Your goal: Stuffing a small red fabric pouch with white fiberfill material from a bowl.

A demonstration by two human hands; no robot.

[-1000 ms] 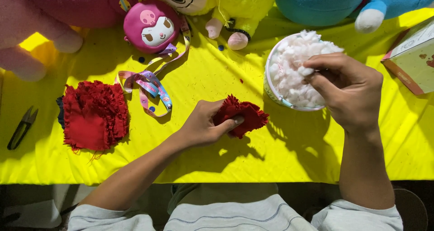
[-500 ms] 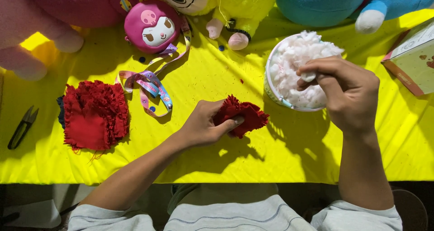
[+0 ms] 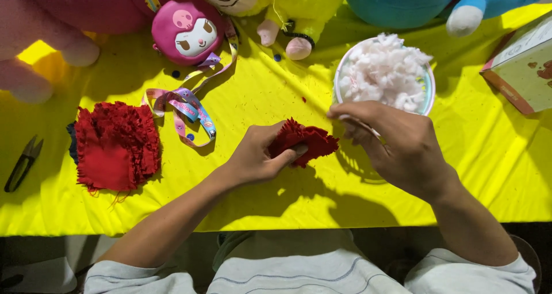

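We see the small red fabric piece [image 3: 305, 141] held just above the yellow worktop [image 3: 259, 98], near its middle, with its frayed edge pointing toward the bowl. The left hand [image 3: 259, 156] grips it, thumb on top and fingers curled under, so the fabric is pinched and partly bunched in the fist.

What has changed is the right hand [image 3: 397, 147]. A second ago it was over the white bowl [image 3: 428, 90], fingers dipping into the fluffy white stuffing [image 3: 382, 70]. Now it has come away from the bowl and sits between the bowl and the fabric piece, close beside the fabric but not touching it. Its fingers are pressed together at the tips, as if nipping something small; we cannot tell whether a tuft of stuffing is held there, since the fingertips hide it. We judge that a pinch was taken and is being carried to the fabric. The left hand and the fabric have barely moved.

Further out, a stack of red fabric pieces [image 3: 115, 144] lies to the left, with a patterned ribbon [image 3: 184, 107] between it and the hands. Small snips [image 3: 23, 163] rest at the far left edge, plush toys [image 3: 190, 32] line the back, and a cardboard box [image 3: 526, 67] stands at the right.
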